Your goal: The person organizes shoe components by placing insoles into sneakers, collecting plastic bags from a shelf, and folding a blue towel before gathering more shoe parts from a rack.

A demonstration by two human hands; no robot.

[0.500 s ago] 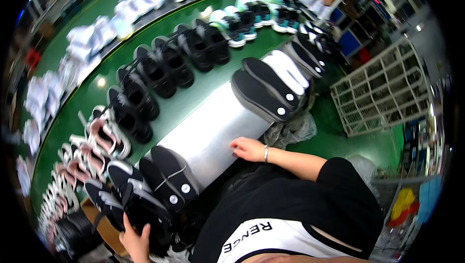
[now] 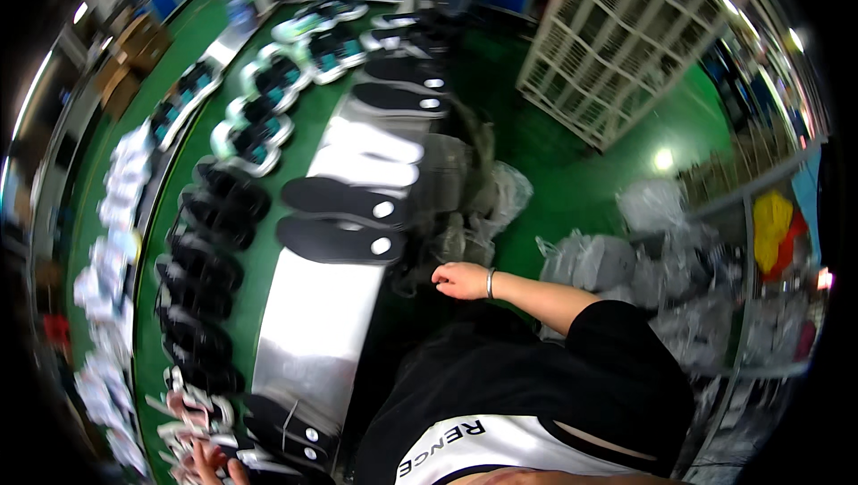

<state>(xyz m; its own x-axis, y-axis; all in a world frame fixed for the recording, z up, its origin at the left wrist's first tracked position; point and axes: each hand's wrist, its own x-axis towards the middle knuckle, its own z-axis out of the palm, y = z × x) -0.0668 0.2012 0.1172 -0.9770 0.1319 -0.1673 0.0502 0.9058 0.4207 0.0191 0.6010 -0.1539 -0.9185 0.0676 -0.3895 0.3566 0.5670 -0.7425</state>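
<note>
At the lower left my left hand [image 2: 213,464] has its thumb and fingers apart and holds nothing I can see; its lower part is cut off by the frame. Close to it are pink-and-white sneakers [image 2: 192,406] and a pair of black insoles [image 2: 284,422] tied with a thin band. My right hand [image 2: 461,280], a bangle on the wrist, hovers in front of my body, fingers loosely bent with nothing in them. A silver metal ledge [image 2: 308,320] runs away from me, bearing black insoles [image 2: 335,241] with white round marks and white insoles [image 2: 368,156].
Rows of black sneakers [image 2: 198,275] and teal-and-black sneakers [image 2: 250,141] stand on the green surface beside the ledge. White wrapped bundles [image 2: 100,293] line the far left. A white wire rack [image 2: 617,47] stands ahead; plastic-wrapped stacks [image 2: 590,261] sit at right.
My view has swung to the right, so the ledge and shoe rows now sit further left. The right hand is now off the ledge's edge; the left hand sits lower, apart from the black-and-grey shoes.
</note>
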